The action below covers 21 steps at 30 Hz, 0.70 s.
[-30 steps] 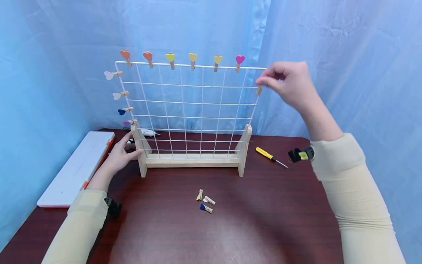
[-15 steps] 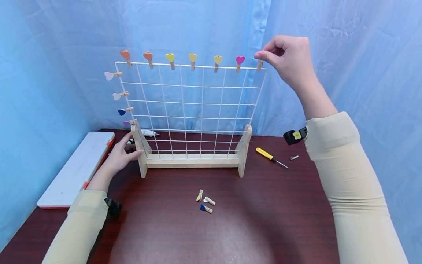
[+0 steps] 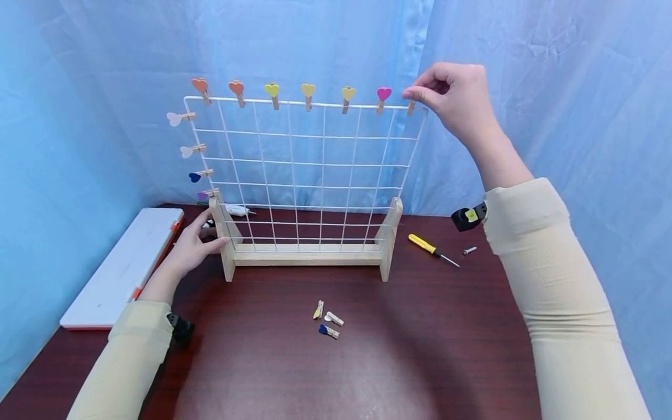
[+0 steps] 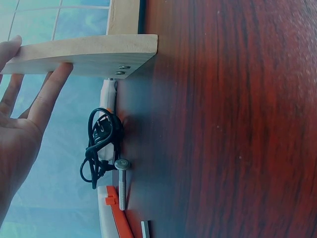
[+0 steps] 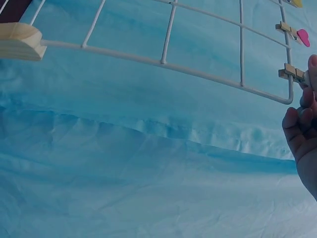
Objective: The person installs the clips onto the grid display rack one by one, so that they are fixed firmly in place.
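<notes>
My right hand [image 3: 459, 96] pinches a small wooden heart clothespin [image 5: 293, 72] at the top right corner of a white wire grid [image 5: 223, 78]. In the right wrist view its jaws sit over the wire; fingers mostly cover its heart. The grid stands upright in a pale wooden stand [image 3: 307, 258]. My left hand [image 3: 189, 248] touches the stand's left side panel [image 4: 89, 52] with spread, fairly straight fingers. Coloured heart clothespins line the grid's top edge, a pink one [image 3: 384, 95] nearest the held one. More run down its left edge, including a white one [image 3: 175, 118].
Three loose heart clothespins, including a dark blue one [image 3: 328, 331], lie before the stand. A yellow screwdriver [image 3: 422, 244] and a bolt [image 3: 469, 251] lie to its right. A white case [image 3: 123, 268] with orange latches is at left. Black cable [image 4: 101, 131] and another bolt [image 4: 122, 183] show in the left wrist view.
My right hand has moved up from the grid's right edge to its top edge with the clothespin, then shifted slightly left. My left hand has stayed at the side panel.
</notes>
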Each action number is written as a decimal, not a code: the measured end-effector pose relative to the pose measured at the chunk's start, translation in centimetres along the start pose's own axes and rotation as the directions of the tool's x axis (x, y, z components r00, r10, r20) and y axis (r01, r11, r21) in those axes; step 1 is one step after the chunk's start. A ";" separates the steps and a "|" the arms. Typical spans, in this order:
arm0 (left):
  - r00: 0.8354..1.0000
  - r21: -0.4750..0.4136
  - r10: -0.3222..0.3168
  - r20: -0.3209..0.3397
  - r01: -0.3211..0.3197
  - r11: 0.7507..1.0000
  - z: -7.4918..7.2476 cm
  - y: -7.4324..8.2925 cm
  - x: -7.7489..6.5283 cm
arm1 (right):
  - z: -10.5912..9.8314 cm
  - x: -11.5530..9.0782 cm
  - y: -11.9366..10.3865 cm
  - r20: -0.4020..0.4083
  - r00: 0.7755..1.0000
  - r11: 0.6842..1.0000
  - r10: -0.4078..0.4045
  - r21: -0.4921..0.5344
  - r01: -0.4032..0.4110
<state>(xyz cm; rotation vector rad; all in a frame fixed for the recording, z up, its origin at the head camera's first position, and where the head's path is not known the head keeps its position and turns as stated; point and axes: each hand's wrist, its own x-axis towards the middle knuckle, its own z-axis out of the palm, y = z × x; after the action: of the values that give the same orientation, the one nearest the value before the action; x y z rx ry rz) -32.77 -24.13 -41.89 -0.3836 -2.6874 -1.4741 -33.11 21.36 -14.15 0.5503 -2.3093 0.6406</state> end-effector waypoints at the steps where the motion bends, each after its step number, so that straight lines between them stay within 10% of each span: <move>1: 1.000 0.000 0.001 -0.002 -0.001 1.000 0.0 0.0 0.0 | 0.0 0.0 0.0 0.000 1.000 1.000 -0.003 -0.002 0.003; 14: 1.000 -0.027 -0.001 0.006 0.001 1.000 -0.1 0.3 -0.3 | -0.7 -3.4 -3.4 -0.061 0.973 0.970 -0.224 0.083 0.228; 21: 1.000 -0.037 0.030 0.006 -0.029 0.999 -0.1 0.5 -0.4 | 3.7 -8.4 -4.1 0.078 0.919 0.891 -0.386 0.291 0.350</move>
<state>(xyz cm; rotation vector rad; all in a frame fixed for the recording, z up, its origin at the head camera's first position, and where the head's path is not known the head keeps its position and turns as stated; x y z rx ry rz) -32.31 -24.03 -41.50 -0.4287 -2.6504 -1.5194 -26.92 17.73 -21.23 1.1638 -2.1609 0.7536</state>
